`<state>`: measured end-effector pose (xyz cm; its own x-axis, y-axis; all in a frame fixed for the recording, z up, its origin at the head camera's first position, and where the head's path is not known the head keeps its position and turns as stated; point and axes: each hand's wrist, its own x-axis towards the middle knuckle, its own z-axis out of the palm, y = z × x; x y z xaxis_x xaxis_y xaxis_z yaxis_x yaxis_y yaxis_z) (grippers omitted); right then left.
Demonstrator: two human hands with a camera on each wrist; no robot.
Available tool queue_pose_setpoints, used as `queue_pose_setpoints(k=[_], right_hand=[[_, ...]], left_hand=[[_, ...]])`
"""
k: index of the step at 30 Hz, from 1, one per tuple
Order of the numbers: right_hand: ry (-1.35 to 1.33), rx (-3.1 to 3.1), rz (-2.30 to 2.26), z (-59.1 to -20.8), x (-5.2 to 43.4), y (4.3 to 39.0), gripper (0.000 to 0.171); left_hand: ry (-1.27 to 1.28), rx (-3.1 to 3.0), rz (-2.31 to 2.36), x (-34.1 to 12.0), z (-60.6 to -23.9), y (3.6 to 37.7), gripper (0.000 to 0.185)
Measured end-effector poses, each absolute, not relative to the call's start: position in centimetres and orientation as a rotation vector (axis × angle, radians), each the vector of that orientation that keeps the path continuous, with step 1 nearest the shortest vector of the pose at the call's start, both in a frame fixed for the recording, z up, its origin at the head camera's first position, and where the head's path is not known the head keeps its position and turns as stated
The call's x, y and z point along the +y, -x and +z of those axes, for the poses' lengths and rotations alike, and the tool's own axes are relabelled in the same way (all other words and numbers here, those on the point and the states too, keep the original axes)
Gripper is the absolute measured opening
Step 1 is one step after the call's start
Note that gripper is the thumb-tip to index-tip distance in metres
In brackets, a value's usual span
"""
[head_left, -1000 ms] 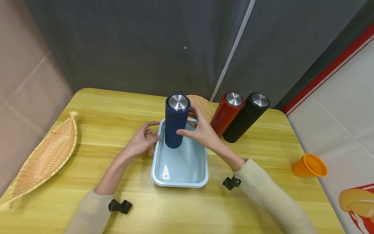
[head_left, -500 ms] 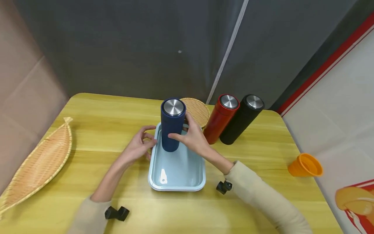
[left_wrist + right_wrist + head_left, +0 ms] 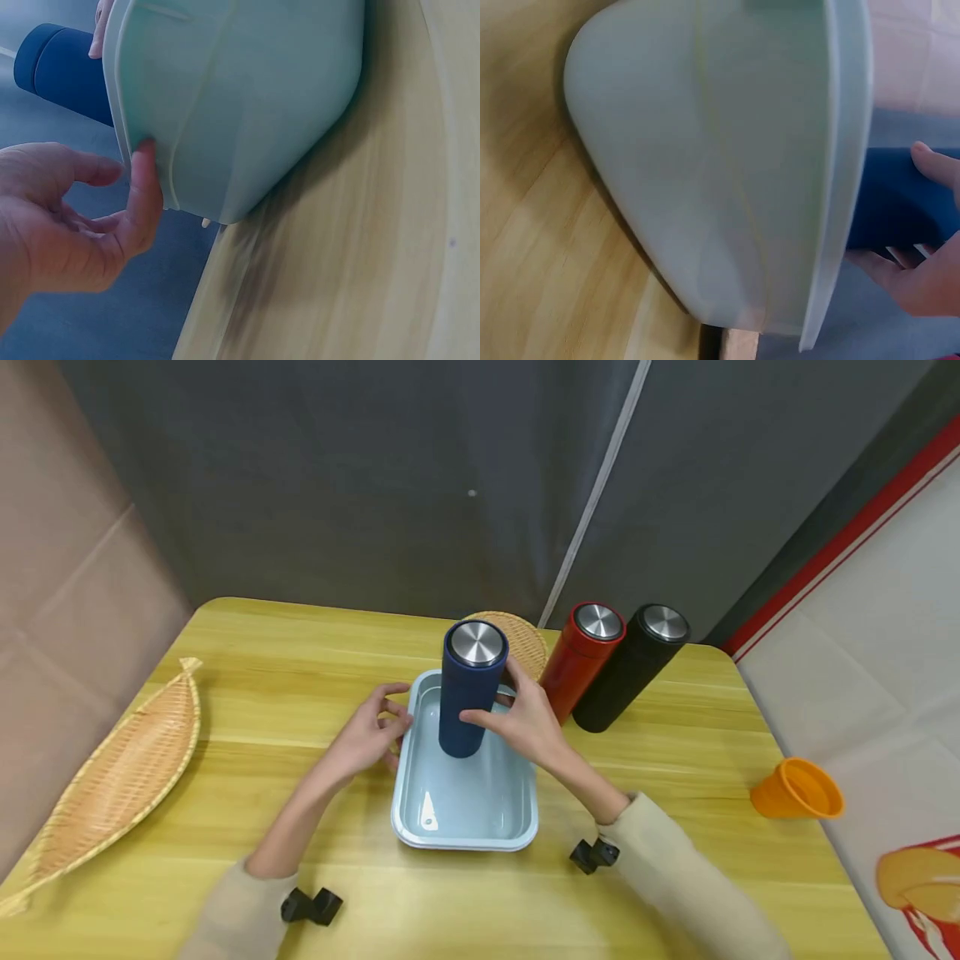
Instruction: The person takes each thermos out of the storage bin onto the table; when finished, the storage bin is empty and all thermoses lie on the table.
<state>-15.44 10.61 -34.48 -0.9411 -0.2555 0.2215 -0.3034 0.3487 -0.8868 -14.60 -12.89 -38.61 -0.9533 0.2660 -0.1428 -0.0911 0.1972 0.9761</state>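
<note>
A navy thermos [image 3: 465,706] with a steel lid stands in the back part of a pale blue plastic basin [image 3: 450,814]. My right hand [image 3: 528,722] grips the thermos from the right, thumb across its front and fingers behind it. In the right wrist view, the basin wall [image 3: 705,172] covers the lower part of the thermos. My left hand [image 3: 367,731] is at the basin's left rim. The left wrist view has its thumb by the rim and a curled finger [image 3: 145,176] against the outer wall just below.
A red thermos [image 3: 581,660] and a black thermos [image 3: 630,672] stand right of the basin. Behind it lies a round woven basket [image 3: 525,639]. A leaf-shaped woven tray [image 3: 123,777] is at the left, and an orange cup [image 3: 795,787] near the table's right edge.
The navy thermos has shifted slightly right within the basin, with my right hand on it. My left hand stays at the rim. The head view has moved a little.
</note>
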Motion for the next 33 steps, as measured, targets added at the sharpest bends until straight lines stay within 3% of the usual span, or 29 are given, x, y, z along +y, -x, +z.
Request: queue_pose_setpoints(k=[33], right_hand=[[-0.628, -2.388, 1.646, -29.8, 13.9, 11.7, 0.069]], left_hand=[[-0.147, 2.221, 1.743, -12.8, -38.7, 14.5, 0.051]])
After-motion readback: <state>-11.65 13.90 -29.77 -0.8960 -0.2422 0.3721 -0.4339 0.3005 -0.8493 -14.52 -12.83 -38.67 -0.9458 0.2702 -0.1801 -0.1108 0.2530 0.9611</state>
